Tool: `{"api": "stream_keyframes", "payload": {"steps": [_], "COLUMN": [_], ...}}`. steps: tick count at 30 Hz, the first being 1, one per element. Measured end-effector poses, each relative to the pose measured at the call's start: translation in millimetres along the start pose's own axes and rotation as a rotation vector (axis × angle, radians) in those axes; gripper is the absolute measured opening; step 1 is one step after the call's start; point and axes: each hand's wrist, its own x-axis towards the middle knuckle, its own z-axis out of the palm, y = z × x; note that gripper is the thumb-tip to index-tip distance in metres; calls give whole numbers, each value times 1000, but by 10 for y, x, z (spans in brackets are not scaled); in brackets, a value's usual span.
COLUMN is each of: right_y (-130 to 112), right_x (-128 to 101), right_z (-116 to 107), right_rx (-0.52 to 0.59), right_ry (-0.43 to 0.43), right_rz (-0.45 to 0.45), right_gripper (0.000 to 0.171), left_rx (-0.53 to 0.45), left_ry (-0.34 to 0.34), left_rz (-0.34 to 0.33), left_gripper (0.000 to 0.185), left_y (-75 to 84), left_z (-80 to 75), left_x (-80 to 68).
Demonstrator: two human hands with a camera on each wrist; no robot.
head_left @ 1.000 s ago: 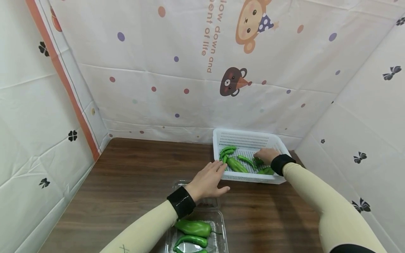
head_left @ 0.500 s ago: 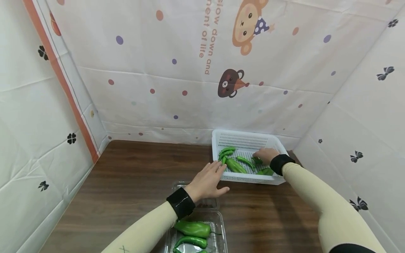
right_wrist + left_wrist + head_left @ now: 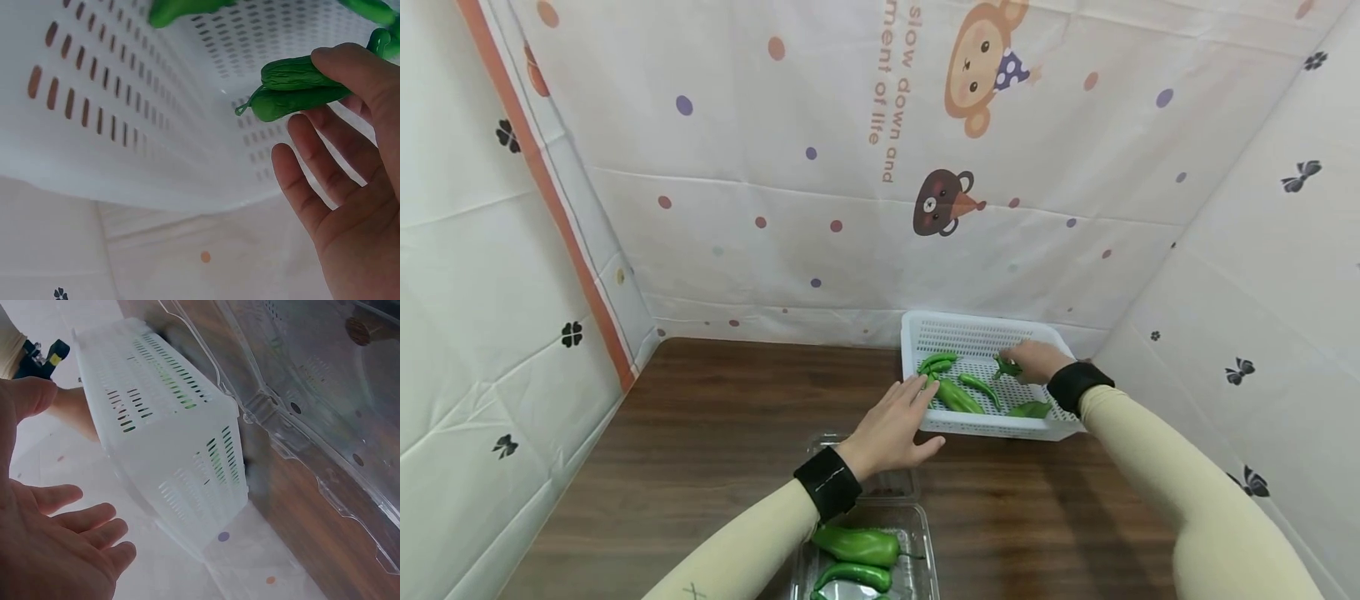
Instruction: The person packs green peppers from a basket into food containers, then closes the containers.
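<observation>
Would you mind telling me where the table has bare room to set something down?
The brown table is bare left of the white basket, back to the curtain wall, and along its front right. It is crowded inside the basket, where the right hand pinches a green pepper, and around the clear tray under the left hand.

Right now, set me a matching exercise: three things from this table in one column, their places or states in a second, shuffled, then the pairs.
Things:
1. white perforated plastic basket
2. clear plastic clamshell tray
3. small green pepper in the right hand

Places or states:
A. pinched between thumb and fingers, over the basket floor
B. at the near table edge, holding larger green peppers
C. far side of the table, the left hand at its near-left corner

Pairs: 1-C, 2-B, 3-A
</observation>
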Motion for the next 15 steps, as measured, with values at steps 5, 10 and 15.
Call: {"api": "stream_keyframes", "payload": {"steps": [5,10,15], "right_y": [-89,-157,-251], "right_x": [-54,-122,-166], "right_z": [-145,-223,-347], "right_rx": [56,68,101], "right_ry": [45,87,132], "right_rz": [-11,-25,-45], "right_gripper": [30,31,30], "left_rx": [7,7,-11], "left_ry": [11,35,54], "left_rz": [-2,7,8], "left_gripper": [80,80,81], "left_y": [6,12,13], "left_z": [-11,-3,16], "left_x": [-8,-14,-10]}}
